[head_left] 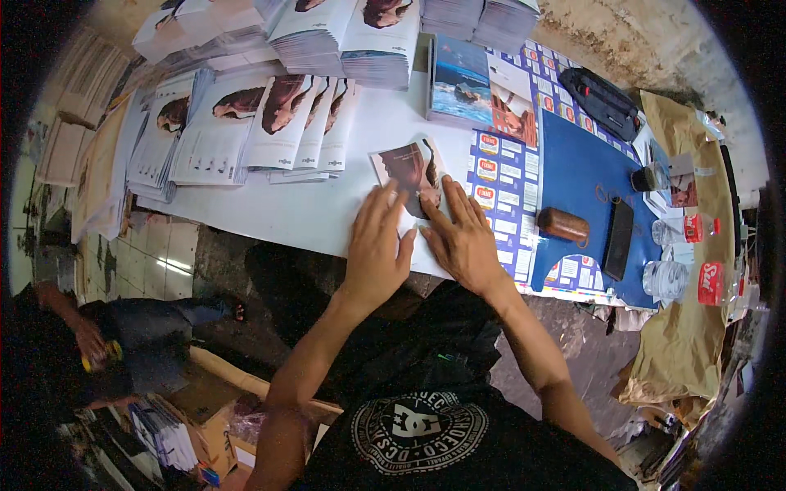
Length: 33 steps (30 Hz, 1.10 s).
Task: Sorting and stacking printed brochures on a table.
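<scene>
A small booklet point(412, 164) with a brown picture on its cover lies near the front edge of the white table point(237, 209). On its left side rests my left hand point(378, 233), fingers stretched out and slightly blurred. My right hand point(465, 237) lies flat over the booklet's lower right, with its fingers spread. Both hands press on the cover and grip nothing. The palms hide the booklet's lower part. To the left, several matching booklets point(286, 114) overlap in a row.
Tall booklet stacks point(377, 41) stand at the back. A blue-covered stack point(458, 82) sits right of centre. Farther right are a brown case point(563, 223), a black case point(618, 240) and plastic bottles point(665, 280). Another person's hand point(92, 344) shows at lower left.
</scene>
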Each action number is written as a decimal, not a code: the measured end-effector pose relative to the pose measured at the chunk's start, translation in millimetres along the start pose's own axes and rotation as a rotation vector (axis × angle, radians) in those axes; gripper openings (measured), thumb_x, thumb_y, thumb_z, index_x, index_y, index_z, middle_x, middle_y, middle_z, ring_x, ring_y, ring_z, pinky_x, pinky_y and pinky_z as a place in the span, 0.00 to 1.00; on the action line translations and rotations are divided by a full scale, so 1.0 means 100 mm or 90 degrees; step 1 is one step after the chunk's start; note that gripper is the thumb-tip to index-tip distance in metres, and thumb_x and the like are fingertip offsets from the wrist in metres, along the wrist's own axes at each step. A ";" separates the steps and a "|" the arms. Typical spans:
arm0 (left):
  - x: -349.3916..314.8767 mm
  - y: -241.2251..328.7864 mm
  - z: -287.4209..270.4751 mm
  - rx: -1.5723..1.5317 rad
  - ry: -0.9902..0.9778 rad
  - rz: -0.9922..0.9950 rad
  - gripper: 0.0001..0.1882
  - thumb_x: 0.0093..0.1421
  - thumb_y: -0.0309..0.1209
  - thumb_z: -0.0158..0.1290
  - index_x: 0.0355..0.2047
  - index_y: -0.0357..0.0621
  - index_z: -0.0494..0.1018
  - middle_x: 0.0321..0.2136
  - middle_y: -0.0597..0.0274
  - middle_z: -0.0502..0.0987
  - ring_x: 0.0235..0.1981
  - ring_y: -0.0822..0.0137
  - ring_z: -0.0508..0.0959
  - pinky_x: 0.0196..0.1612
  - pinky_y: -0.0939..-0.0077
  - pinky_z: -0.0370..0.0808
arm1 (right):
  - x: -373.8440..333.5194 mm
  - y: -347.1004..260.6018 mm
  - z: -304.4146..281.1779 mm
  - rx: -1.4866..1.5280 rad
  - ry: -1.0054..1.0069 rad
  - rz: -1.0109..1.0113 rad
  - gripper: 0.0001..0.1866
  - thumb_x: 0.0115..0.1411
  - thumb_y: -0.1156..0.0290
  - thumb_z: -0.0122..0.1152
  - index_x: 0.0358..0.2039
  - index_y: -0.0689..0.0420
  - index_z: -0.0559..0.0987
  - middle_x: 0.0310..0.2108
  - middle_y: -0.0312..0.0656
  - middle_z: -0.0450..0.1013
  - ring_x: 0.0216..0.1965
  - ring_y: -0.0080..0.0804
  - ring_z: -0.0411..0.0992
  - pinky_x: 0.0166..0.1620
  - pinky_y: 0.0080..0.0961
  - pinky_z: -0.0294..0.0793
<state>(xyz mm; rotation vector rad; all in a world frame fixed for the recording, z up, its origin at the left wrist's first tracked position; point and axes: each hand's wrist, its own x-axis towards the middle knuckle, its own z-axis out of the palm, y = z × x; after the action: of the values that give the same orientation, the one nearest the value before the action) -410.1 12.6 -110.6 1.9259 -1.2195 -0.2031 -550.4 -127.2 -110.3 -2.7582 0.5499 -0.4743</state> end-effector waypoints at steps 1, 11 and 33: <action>0.01 -0.04 0.04 0.108 -0.047 0.068 0.27 0.69 0.33 0.52 0.66 0.38 0.65 0.67 0.46 0.66 0.69 0.49 0.64 0.70 0.48 0.59 | 0.00 0.01 -0.01 -0.002 -0.002 0.006 0.28 0.68 0.60 0.60 0.67 0.51 0.72 0.73 0.61 0.55 0.72 0.57 0.58 0.71 0.50 0.59; 0.02 -0.10 0.05 0.209 -0.088 0.126 0.22 0.67 0.35 0.55 0.59 0.43 0.72 0.65 0.54 0.67 0.68 0.51 0.65 0.70 0.43 0.57 | -0.37 0.46 -0.58 0.007 0.209 0.143 0.39 0.58 0.63 0.74 0.69 0.52 0.70 0.73 0.62 0.54 0.73 0.65 0.53 0.71 0.54 0.53; 0.05 -0.07 0.10 0.250 -0.105 0.140 0.22 0.66 0.35 0.55 0.59 0.43 0.72 0.64 0.54 0.68 0.68 0.52 0.65 0.69 0.45 0.58 | 1.12 0.52 0.29 -0.108 0.199 -0.061 0.29 0.63 0.46 0.64 0.55 0.55 0.75 0.51 0.53 0.68 0.56 0.63 0.63 0.62 0.53 0.63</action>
<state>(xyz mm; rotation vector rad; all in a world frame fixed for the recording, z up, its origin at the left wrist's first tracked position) -407.9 4.2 -121.2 2.1135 -1.6701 -0.0049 -458.0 -213.3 -125.0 -2.8991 0.5527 -0.9329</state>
